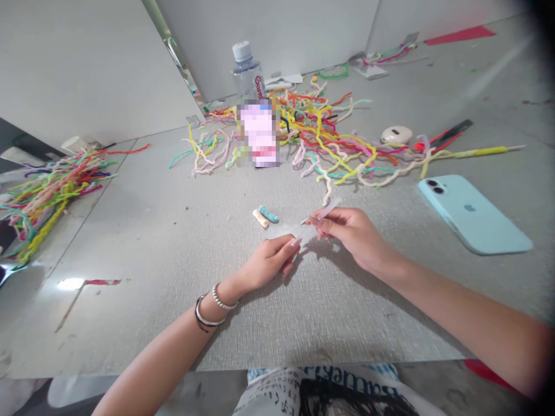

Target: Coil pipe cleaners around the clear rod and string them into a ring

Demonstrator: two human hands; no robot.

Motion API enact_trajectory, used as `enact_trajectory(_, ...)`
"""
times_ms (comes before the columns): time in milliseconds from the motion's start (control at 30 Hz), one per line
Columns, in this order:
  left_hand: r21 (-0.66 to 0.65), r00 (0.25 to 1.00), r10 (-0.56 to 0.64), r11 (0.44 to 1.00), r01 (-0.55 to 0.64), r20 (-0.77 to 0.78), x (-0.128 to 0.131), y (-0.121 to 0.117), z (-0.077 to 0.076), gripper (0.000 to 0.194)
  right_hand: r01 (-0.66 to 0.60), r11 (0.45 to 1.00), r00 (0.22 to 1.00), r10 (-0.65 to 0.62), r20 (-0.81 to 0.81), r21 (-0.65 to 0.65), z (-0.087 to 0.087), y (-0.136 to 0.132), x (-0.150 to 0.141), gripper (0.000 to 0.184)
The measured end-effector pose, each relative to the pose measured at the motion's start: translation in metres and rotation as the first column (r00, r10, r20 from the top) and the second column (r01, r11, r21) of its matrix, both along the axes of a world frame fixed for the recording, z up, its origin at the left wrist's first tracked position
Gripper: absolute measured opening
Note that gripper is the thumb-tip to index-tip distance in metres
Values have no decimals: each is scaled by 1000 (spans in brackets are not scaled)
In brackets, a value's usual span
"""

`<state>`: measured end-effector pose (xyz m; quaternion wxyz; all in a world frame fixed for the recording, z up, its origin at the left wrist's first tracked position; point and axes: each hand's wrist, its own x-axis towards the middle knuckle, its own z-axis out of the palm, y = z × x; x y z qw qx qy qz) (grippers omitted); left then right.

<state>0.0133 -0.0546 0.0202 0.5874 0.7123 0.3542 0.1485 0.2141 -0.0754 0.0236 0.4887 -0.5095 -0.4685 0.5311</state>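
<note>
My left hand pinches the lower end of a translucent whitish strip just above the grey table. Its thumb and finger are pressed together there. My right hand grips the same strip farther up, and the free end sticks out past the fingertips. Small bluish bits show at the fingertips of both hands; I cannot make out what they are. Just beyond the hands lie two short, tightly coiled fuzzy pieces side by side, one peach coil and one blue coil.
Tangled colourful fuzzy stems spread across the back, with another heap at left. A clear bottle stands behind a pixelated upright phone-like object. To the right lie a light blue phone and a pale rounded case.
</note>
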Motion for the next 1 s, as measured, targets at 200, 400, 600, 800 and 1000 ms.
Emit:
enact_trajectory(200, 18, 1000, 24, 1000, -24, -8, 0, 1, -2, 43, 150, 988, 989, -150, -17, 36, 5, 6, 5, 23)
enact_trajectory(400, 88, 994, 43, 995, -35, -98, -2, -3, -1, 47, 506, 862, 835, -483, -263, 24, 17, 34, 71, 30)
enact_trajectory(600, 73, 995, 97, 993, -96, -11, -1, -4, -5, 41, 540, 824, 834, -497, -238, 173, 19, 46, 129, 30)
enact_trajectory(800, -12, 986, 136, 991, -135, 100, -1, -3, -5, 38, 409, 908, 909, -397, -124, 88, 24, 37, 75, 26)
enact_trajectory(1000, -49, 967, 226, 974, -222, 114, -3, -1, -6, 40, 194, 953, 941, -248, 229, 232, 23, 28, 57, 33)
